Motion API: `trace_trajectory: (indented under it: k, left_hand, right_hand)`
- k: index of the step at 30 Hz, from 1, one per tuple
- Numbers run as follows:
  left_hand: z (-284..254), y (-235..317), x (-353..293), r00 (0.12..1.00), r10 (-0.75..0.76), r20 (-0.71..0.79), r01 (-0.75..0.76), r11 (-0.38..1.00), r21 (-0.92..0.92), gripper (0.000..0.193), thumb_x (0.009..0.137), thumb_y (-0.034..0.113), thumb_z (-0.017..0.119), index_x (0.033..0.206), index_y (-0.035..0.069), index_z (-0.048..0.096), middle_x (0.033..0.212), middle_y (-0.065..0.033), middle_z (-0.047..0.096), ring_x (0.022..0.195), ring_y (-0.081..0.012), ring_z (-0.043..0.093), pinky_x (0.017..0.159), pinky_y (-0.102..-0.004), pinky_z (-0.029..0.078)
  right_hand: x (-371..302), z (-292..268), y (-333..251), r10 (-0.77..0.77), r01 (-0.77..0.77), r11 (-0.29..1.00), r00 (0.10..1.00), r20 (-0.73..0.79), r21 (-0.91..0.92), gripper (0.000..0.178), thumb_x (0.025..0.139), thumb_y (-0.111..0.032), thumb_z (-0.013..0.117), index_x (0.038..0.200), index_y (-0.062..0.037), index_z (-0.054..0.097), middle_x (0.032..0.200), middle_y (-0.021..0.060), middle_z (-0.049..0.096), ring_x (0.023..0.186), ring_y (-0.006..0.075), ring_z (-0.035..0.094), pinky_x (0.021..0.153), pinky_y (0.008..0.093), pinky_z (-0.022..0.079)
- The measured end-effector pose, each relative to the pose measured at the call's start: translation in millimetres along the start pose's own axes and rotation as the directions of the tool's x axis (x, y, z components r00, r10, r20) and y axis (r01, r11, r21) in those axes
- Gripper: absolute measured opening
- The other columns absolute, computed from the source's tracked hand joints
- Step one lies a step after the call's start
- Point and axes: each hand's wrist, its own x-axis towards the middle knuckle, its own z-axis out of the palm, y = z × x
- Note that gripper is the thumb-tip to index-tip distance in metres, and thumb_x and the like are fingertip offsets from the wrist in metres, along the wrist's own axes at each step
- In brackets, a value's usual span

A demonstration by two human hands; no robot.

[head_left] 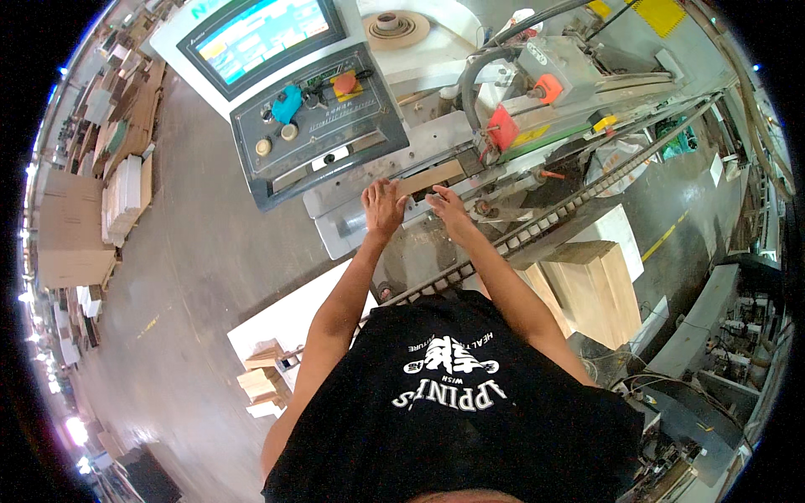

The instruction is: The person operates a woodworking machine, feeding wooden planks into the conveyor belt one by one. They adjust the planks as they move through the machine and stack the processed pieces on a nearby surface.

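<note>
A grey metal table [345,240] carries a narrow wooden strip [432,177], running from the left fingers [380,187] to just beyond the right fingers [443,194].

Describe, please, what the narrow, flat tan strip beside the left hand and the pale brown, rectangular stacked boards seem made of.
The strip: probably wood or fibreboard, matte; its tan face is plain, without shine, so which is unclear.
The boards: likely wood or veneer, smooth, seemingly unpainted; their warm, woody tone suggests it.
</note>
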Motion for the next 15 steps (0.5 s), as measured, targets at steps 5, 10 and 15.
trace_trajectory:
  k: [5,10,15]
  left_hand:
    - [11.3,12.9,26.6,0.999,0.006,-0.051,-0.008,0.999,-0.050,0.046,0.100,0.038,0.069,0.140,0.017,0.066,0.133,-0.0098,0.063,0.124,-0.0349,0.055,0.115,-0.0538,0.034]
    - [-6.7,-34.9,-1.1,0.989,0.138,0.052,-0.138,0.990,0.000,0.040,0.099,0.021,0.067,0.139,0.020,0.070,0.143,0.0020,0.070,0.125,-0.0265,0.060,0.114,-0.0482,0.037]
    - [-23.2,-32.7,13.8,0.965,0.210,0.160,-0.211,0.977,-0.011,0.044,0.095,0.014,0.072,0.137,0.026,0.073,0.150,0.0063,0.068,0.121,-0.0239,0.062,0.113,-0.0451,0.039]
  right_hand:
    - [64.4,-22.9,25.1,-0.378,0.410,0.892,0.907,0.185,-0.189,0.057,0.107,-0.034,0.067,0.156,-0.0115,0.049,0.158,-0.0020,0.044,0.151,0.0141,0.038,0.125,0.0361,0.028]
    - [59.9,24.7,13.4,-0.122,0.086,0.967,0.983,0.141,0.238,0.070,0.102,-0.043,0.074,0.160,-0.0141,0.047,0.172,0.0129,0.028,0.161,0.0239,0.026,0.131,0.0400,0.017]
    - [56.2,31.7,10.2,-0.172,0.168,0.966,0.985,0.004,0.195,0.070,0.098,-0.047,0.077,0.156,-0.0131,0.054,0.179,0.0256,-0.010,0.168,0.0335,0.006,0.132,0.0423,0.014]
